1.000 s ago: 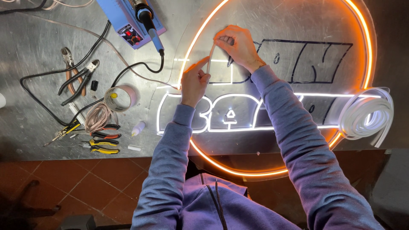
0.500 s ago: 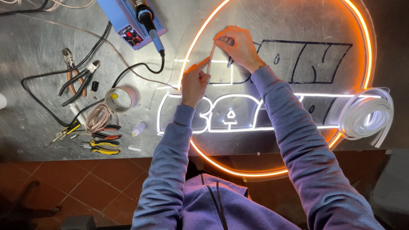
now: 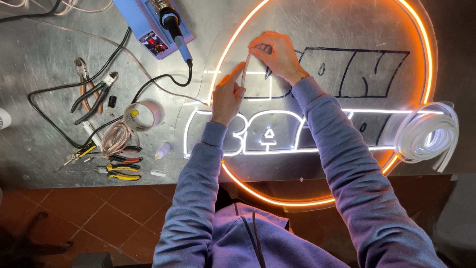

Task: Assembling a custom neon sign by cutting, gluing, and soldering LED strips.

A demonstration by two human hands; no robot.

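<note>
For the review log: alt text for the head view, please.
Two hands, the left hand and right hand, hold a thin white strip over a round glowing sign on a metal table. Pliers, tape and a soldering iron lie left.

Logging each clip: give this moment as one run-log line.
left hand: pinches strip low | right hand: pinches strip top | under: lit sign | left of sign: soldering iron, pliers, tape

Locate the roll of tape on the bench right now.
In the head view the roll of tape lies left of the left hand, on the metal table just above a coil of wire and right of the pliers.
</note>
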